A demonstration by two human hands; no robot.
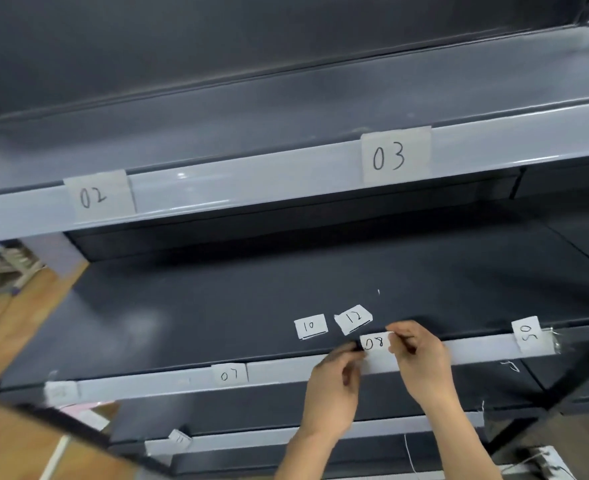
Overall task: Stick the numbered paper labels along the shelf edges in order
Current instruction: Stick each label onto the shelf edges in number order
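A white paper label "08" (374, 342) sits against the front edge of the middle shelf (286, 370). My left hand (336, 386) pinches its left end and my right hand (419, 358) pinches its right end. Label "07" (230, 375) is stuck on the same edge to the left, and "05" (527, 334) at the right end. Labels "02" (95, 196) and "03" (391, 156) are stuck on the upper shelf edge (251, 181). Loose labels "10" (310, 326) and "12" (354, 318) lie on the middle shelf surface behind my hands.
Another label (179, 439) hangs on the lower shelf edge at the left. A blurred label (59, 393) sits at the middle edge's left end. Wooden floor (26, 306) and clutter show at the left. Loose white threads (410, 452) hang at the lower right.
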